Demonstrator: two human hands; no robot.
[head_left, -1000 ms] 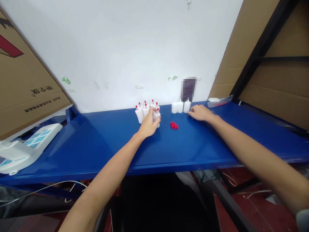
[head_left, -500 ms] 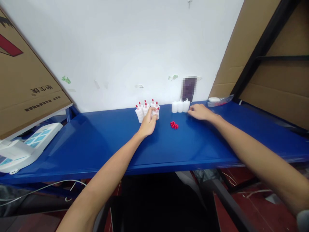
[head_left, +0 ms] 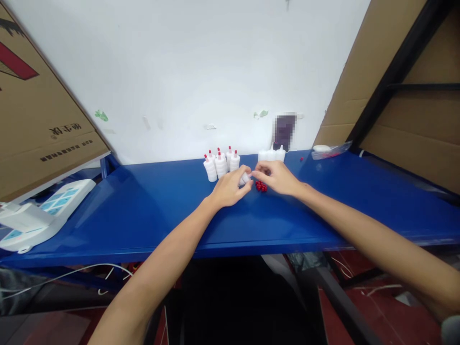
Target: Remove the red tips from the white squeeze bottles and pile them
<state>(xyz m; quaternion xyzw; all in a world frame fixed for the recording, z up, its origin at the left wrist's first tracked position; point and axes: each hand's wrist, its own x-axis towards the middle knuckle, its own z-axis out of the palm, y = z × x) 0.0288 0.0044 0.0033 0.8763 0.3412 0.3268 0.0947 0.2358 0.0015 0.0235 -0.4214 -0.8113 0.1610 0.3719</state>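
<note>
Between my two hands, low over the middle of the blue table [head_left: 143,211], is a small white bottle [head_left: 245,179]. My left hand [head_left: 229,190] is grasping it: the fingers curl around its body from the left, so only its right end shows past my fingertips. It is tipped well over, nearly on its side, with its long axis running left to right and the exposed end pointing at my right hand [head_left: 278,177].

That hand is just beside the bottle's end, thumb and fingertips drawn together there. They look pinched, but I cannot tell whether they grip anything.

A little heap of red caps [head_left: 261,186] lies on the table directly under my right fingers, just right of the bottle. Behind my left hand a cluster of red-capped bottles [head_left: 220,165] stands upright near the wall. Behind my right hand a short row of white bottles [head_left: 271,154] stands without red caps. Far to the left, a white device [head_left: 39,213] rests on the table's edge beneath a leaning cardboard box [head_left: 43,120].
</note>
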